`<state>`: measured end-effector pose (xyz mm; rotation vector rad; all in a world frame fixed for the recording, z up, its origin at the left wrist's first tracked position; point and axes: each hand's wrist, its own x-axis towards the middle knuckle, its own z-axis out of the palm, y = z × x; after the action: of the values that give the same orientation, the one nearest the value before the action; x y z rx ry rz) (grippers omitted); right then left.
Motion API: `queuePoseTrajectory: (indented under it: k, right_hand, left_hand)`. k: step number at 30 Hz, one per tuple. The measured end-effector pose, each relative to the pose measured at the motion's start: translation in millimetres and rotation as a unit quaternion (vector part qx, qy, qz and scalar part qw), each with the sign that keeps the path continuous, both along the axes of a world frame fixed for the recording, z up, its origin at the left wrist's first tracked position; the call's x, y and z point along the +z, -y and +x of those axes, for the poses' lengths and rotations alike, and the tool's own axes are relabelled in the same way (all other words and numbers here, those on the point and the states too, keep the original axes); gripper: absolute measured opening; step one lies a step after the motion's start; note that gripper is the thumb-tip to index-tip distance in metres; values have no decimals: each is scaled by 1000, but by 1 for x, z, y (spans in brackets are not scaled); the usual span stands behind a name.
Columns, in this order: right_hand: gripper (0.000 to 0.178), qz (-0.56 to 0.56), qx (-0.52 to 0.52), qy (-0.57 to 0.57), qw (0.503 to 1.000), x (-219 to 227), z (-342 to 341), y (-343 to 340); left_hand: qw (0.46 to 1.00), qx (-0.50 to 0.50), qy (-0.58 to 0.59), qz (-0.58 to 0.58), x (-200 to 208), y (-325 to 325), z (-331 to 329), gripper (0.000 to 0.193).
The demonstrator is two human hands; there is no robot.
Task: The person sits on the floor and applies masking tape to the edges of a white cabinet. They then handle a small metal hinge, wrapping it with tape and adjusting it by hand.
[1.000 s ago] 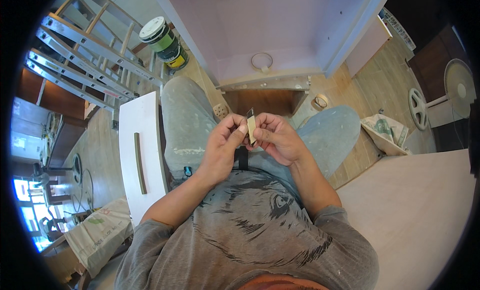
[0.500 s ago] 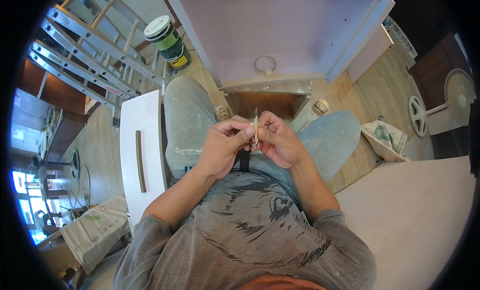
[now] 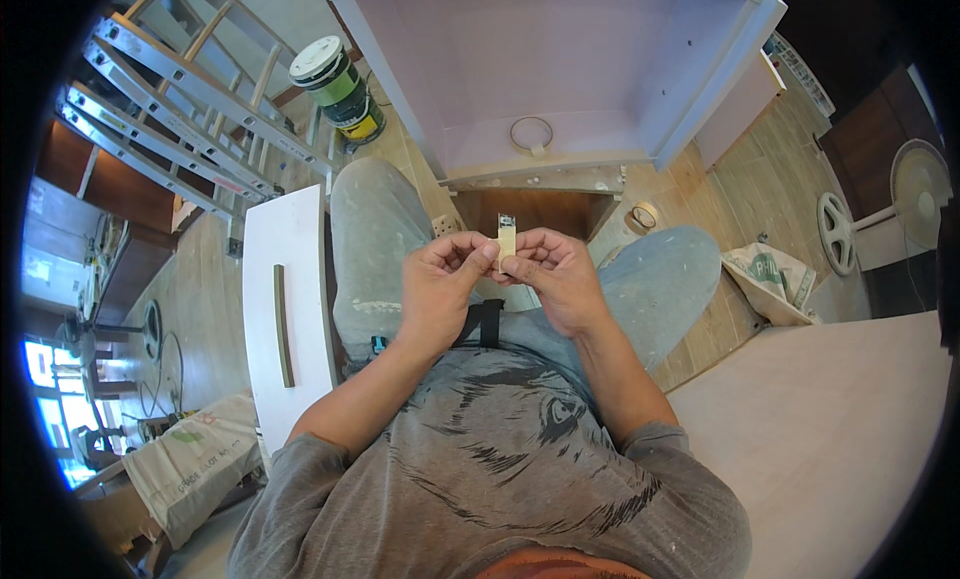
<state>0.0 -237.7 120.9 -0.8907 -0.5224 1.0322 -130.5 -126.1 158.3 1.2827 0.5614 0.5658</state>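
Between my fingertips stands a small flat strip, pale yellow like masking tape, with a shiny, dark metal-looking end pointing away from me. My left hand pinches its left edge between thumb and fingers. From the other side, my right hand grips its lower right part the same way. Both hands are close together above my lap; the strip's lower end is partly covered by the fingers. Beyond them is an open, pale lilac cabinet, with a thin tape ring lying inside near its front edge.
A white panel with a long handle stands at my left. Farther left are aluminium ladders and a green-black bucket. On the right lie a tape roll, a sack, a fan and a large pale board.
The strip has been turned from edge-on to flat side towards me, showing its yellow face and shiny end. My fingers have shifted slightly around it.
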Motion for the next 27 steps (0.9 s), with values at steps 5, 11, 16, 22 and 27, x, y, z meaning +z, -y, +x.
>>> queuePoseTrajectory:
  k: [5, 11, 16, 22, 27]
  right_hand:
    - [17, 23, -5, -79, 997, 3, -5, -2]
    - [18, 66, 60, -171, 981, -3, 1, 1]
    - [24, 76, 94, -197, 973, 1, 1, 2]
    - [28, 42, -32, -11, 999, 8, -9, -5]
    - [20, -23, -72, 113, 991, 0, -4, -7]
  left_hand:
    - [998, 15, 38, -37, -2, 1, 2, 11]
    - [996, 0, 60, -70, 1, 1, 0, 10]
    - [993, -3, 80, -85, 12, 2, 0, 9]
    - [999, 40, 23, 14, 5, -1, 1, 10]
    - [998, 38, 15, 39, 1, -2, 0, 11]
